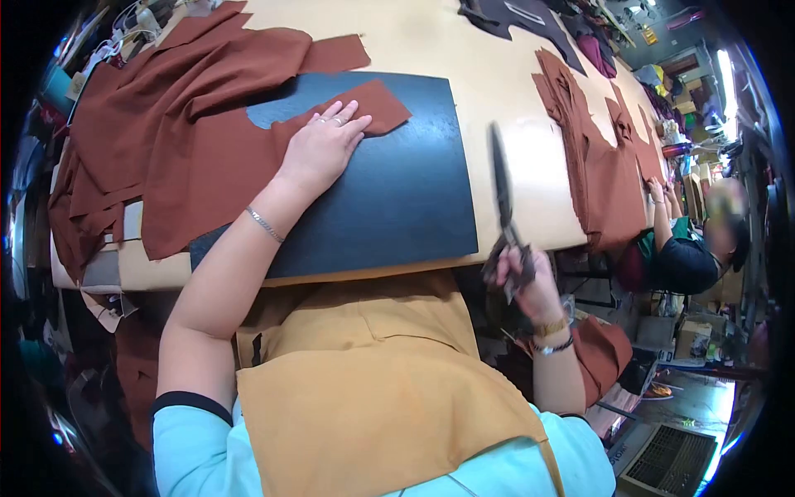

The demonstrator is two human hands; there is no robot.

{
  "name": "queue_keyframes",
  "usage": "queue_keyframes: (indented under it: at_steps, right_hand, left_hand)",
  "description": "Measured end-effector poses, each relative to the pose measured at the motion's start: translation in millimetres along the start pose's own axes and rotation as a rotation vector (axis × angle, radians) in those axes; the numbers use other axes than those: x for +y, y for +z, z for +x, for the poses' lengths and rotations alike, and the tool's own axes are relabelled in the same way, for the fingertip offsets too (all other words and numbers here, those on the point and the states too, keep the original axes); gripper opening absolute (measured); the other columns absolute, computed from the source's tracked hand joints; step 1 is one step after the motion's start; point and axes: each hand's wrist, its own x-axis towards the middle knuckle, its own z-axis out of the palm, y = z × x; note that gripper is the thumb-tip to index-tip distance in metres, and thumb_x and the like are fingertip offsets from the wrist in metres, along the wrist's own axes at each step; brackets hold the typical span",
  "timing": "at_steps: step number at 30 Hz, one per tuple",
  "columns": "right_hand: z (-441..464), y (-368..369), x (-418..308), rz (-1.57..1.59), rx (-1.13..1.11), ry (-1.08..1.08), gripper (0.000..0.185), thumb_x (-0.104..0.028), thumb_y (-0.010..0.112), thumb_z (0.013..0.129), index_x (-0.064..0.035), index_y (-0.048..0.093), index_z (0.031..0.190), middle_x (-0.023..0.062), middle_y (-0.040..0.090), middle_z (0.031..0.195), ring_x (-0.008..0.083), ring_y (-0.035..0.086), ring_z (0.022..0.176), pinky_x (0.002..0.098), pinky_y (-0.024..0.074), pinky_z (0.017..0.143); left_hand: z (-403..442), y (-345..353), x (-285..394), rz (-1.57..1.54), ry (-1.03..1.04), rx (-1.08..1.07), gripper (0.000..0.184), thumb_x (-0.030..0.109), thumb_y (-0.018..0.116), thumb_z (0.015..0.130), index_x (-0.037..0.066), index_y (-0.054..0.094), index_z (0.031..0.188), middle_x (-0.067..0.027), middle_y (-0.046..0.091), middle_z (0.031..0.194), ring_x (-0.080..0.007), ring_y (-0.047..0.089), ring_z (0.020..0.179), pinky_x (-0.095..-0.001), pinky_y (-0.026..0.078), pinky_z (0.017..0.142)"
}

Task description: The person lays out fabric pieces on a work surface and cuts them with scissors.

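Note:
My left hand [324,147] lies flat with fingers stretched out, pressing on a piece of reddish-brown fabric [385,108] over the dark board [397,199]. More of the same fabric [224,157] spreads in folds to the left, partly over the board. My right hand [534,286] is wrapped round the handles of a pair of large fabric scissors [502,186], held near the table's front edge to the right of the board. The blades point away from me and look close together, slightly blurred. They are apart from the fabric.
On the pale table [497,83], a stack of brown cut fabric [596,166] lies at the right, with dark fabric [522,21] at the far side. Another person [683,257] works at the right edge. A fan-like grille [671,460] stands low at right.

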Motion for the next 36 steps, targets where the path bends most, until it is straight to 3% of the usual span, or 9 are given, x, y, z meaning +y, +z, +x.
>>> queue_keyframes:
  at_steps: [1, 3, 4, 5, 7, 17, 29, 32, 36]
  right_hand:
    - [-13, 9, 8, 0.100, -0.092, 0.013, 0.021, -0.024, 0.057, 0.092, -0.0031, 0.053, 0.094, 0.0065, 0.056, 0.074, 0.0159, 0.059, 0.070, 0.0310, 0.0505, 0.065]
    - [-38, 35, 15, 0.107, 0.022, 0.253, 0.038, -0.039, 0.065, 0.088, -0.0039, 0.051, 0.096, 0.0068, 0.057, 0.082, 0.0161, 0.061, 0.075, 0.0307, 0.0525, 0.064]
    - [-42, 37, 28, 0.164, -0.089, 0.269, 0.050, -0.049, 0.070, 0.081, -0.0049, 0.052, 0.097, 0.0061, 0.057, 0.087, 0.0158, 0.061, 0.076, 0.0302, 0.0538, 0.064]
    - [-45, 42, 31, 0.183, -0.126, 0.290, 0.053, -0.051, 0.070, 0.080, -0.0045, 0.051, 0.100, 0.0050, 0.057, 0.087, 0.0148, 0.060, 0.075, 0.0293, 0.0531, 0.066]
    - [-46, 42, 39, 0.240, -0.220, 0.317, 0.052, -0.048, 0.070, 0.081, -0.0044, 0.051, 0.102, 0.0045, 0.057, 0.089, 0.0137, 0.059, 0.075, 0.0285, 0.0526, 0.068]
    - [-27, 70, 44, 0.328, -0.083, 0.178, 0.036, -0.034, 0.065, 0.089, -0.0032, 0.051, 0.101, 0.0039, 0.056, 0.089, 0.0115, 0.058, 0.075, 0.0266, 0.0522, 0.066]
    - [-22, 72, 36, 0.121, -0.032, 0.234, 0.019, -0.022, 0.063, 0.092, -0.0044, 0.055, 0.092, 0.0013, 0.059, 0.070, 0.0083, 0.057, 0.060, 0.0218, 0.0460, 0.056]
    - [-30, 68, 34, 0.057, -0.039, 0.272, 0.033, -0.030, 0.064, 0.091, 0.0003, 0.056, 0.102, 0.0036, 0.058, 0.072, 0.0093, 0.057, 0.059, 0.0218, 0.0481, 0.058]
    - [-34, 69, 30, 0.090, -0.024, 0.268, 0.017, -0.021, 0.062, 0.093, -0.0058, 0.055, 0.089, 0.0015, 0.059, 0.069, 0.0079, 0.058, 0.061, 0.0213, 0.0454, 0.055]
  left_hand:
    - [-3, -3, 4, -0.053, 0.006, -0.026, 0.028, 0.021, 0.050, 0.096, 0.012, 0.062, 0.120, -0.0137, 0.052, 0.135, -0.0317, 0.044, 0.129, -0.0435, 0.039, 0.105]
    - [-9, -8, 12, -0.161, 0.017, -0.077, 0.028, 0.021, 0.051, 0.095, 0.013, 0.062, 0.119, -0.0134, 0.053, 0.134, -0.0315, 0.044, 0.129, -0.0433, 0.038, 0.106]
    - [-13, -8, 16, -0.203, 0.035, -0.099, 0.028, 0.021, 0.051, 0.095, 0.013, 0.062, 0.119, -0.0129, 0.052, 0.135, -0.0314, 0.043, 0.130, -0.0439, 0.037, 0.107]
    - [-18, -7, 19, -0.245, 0.052, -0.120, 0.028, 0.021, 0.051, 0.095, 0.014, 0.062, 0.120, -0.0125, 0.051, 0.136, -0.0313, 0.042, 0.131, -0.0445, 0.035, 0.108]
    - [-25, -9, 23, -0.238, 0.107, -0.168, 0.029, 0.023, 0.052, 0.095, 0.015, 0.062, 0.121, -0.0117, 0.049, 0.138, -0.0312, 0.039, 0.133, -0.0461, 0.033, 0.109]
    - [-31, -21, 28, -0.137, 0.216, -0.269, 0.046, 0.036, 0.061, 0.088, 0.015, 0.057, 0.128, -0.0097, 0.043, 0.144, -0.0319, 0.032, 0.138, -0.0495, 0.027, 0.112]
    - [-31, -19, 29, -0.146, 0.228, -0.258, 0.048, 0.038, 0.063, 0.086, 0.016, 0.057, 0.128, -0.0101, 0.043, 0.144, -0.0323, 0.033, 0.137, -0.0505, 0.028, 0.111]
    - [-31, -18, 29, -0.141, 0.230, -0.242, 0.048, 0.039, 0.063, 0.086, 0.016, 0.057, 0.128, -0.0101, 0.043, 0.144, -0.0323, 0.034, 0.137, -0.0504, 0.028, 0.111]
    - [-31, -18, 29, -0.123, 0.245, -0.245, 0.050, 0.041, 0.064, 0.085, 0.016, 0.057, 0.127, -0.0099, 0.044, 0.144, -0.0325, 0.034, 0.136, -0.0505, 0.028, 0.111]
